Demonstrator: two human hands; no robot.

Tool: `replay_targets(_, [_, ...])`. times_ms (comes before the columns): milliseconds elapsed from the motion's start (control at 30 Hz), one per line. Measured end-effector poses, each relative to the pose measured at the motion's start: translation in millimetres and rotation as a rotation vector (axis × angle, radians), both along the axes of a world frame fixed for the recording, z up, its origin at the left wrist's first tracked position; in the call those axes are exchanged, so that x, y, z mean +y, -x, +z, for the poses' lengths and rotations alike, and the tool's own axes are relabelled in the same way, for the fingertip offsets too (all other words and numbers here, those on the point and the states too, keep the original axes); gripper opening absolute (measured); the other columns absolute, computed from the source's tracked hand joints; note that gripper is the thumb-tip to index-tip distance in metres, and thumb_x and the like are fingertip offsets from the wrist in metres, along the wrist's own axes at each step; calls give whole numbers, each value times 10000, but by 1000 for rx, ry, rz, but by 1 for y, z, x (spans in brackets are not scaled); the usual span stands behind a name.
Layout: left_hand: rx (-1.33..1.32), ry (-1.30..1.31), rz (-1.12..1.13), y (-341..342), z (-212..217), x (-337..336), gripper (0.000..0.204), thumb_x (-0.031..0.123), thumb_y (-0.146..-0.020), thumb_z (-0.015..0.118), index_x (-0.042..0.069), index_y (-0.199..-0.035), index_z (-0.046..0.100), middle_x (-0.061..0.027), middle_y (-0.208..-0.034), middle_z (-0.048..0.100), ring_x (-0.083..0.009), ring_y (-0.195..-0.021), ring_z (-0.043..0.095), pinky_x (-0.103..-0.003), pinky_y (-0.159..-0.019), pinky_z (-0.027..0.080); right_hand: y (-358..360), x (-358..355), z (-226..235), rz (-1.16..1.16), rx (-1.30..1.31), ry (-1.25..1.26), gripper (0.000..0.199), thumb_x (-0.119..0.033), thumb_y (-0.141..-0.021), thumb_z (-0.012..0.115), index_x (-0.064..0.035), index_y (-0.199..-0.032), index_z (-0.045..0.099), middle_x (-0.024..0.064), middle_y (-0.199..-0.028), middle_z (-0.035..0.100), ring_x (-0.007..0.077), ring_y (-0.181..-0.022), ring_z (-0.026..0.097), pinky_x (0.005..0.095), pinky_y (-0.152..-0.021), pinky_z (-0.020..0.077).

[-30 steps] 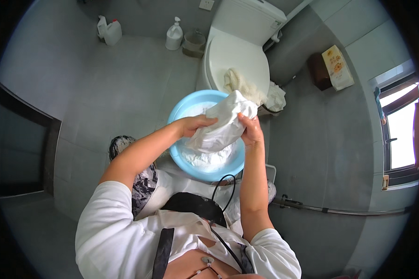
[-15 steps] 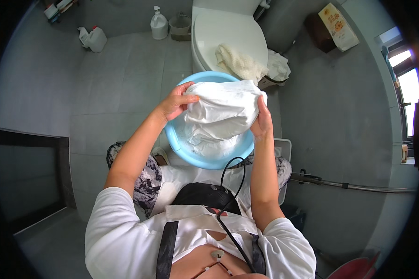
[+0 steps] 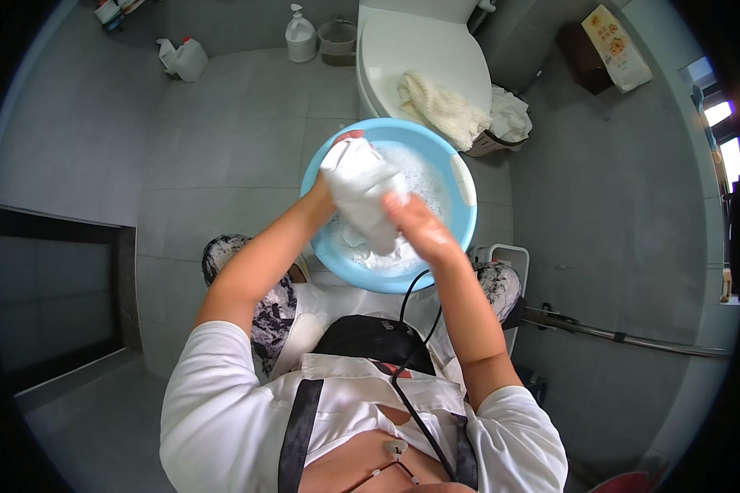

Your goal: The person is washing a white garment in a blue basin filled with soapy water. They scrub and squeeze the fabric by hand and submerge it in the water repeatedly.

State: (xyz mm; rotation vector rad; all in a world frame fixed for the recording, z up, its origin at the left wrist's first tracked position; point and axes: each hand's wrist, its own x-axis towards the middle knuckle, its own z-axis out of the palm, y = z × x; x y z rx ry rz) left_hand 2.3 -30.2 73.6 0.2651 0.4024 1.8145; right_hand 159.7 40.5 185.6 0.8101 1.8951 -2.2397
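Observation:
A wet white cloth [image 3: 362, 193] is bunched up over a round blue basin [image 3: 467, 220] of soapy, foamy water. My left hand [image 3: 330, 177] grips the cloth from the far left side, mostly hidden behind it. My right hand [image 3: 415, 226] presses on the cloth's lower right part, soapy and wet. The cloth's lower end trails into the suds. The basin sits on the grey tiled floor between my knees.
A white toilet [image 3: 419, 49] with a cream towel [image 3: 440, 107] on its lid stands just behind the basin. White cloths fill a small basket [image 3: 510, 123] beside it. Detergent bottles [image 3: 185, 57] stand at the back wall. A metal rail [image 3: 617, 333] runs at the right.
The cloth was held wide and high between both hands; now it is gathered into a tight bundle and lowered toward the suds, with my right hand moved onto its front.

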Motion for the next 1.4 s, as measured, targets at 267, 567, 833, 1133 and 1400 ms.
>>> replay_targets(267, [832, 69, 46, -19, 8, 7, 356, 266, -844, 440, 50, -1126, 453, -82, -1110, 488, -184, -1010, 477, -294, -888, 379, 27, 21, -48, -318, 285, -940, 188, -100, -680, 643, -48, -857, 606, 99, -951, 562, 227, -874, 531, 330, -745, 426])
replay_targets(567, [-321, -154, -436, -14, 11, 16, 356, 270, -890, 376, 31, -1142, 450, -68, -1088, 517, -174, -982, 503, -280, -862, 408, 12, 45, -78, -339, 166, -952, 340, -241, -619, 697, -15, -845, 582, 175, -1055, 481, 316, -1035, 400, 387, -853, 356])
replay_targets(833, [-281, 412, -172, -19, 29, 13, 497, 451, -859, 374, 48, -1135, 462, -77, -1135, 515, -206, -1048, 487, -348, -912, 364, 0, 56, -97, -689, 247, -109, 156, -198, -800, 556, -66, -840, 484, 18, -773, 537, 73, -707, 480, 200, -588, 349])
replay_targets(1133, [83, 538, 27, -30, 24, 17, 397, 375, -854, 453, 47, -1071, 505, -71, -1059, 546, -193, -994, 510, -334, -865, 401, 11, 50, -91, -777, 206, -145, 222, -220, -818, 535, -35, -941, 523, 45, -800, 561, 119, -696, 504, 245, -623, 391])
replay_targets(1400, [-106, 224, -151, -21, -10, 12, 310, 419, -825, 499, 128, -718, 484, 4, -647, 462, -104, -631, 480, -252, -589, 412, 41, -25, -79, -123, 632, -1366, 196, -194, -659, 663, -93, -622, 499, 88, -625, 499, 252, -563, 513, 319, -430, 412])
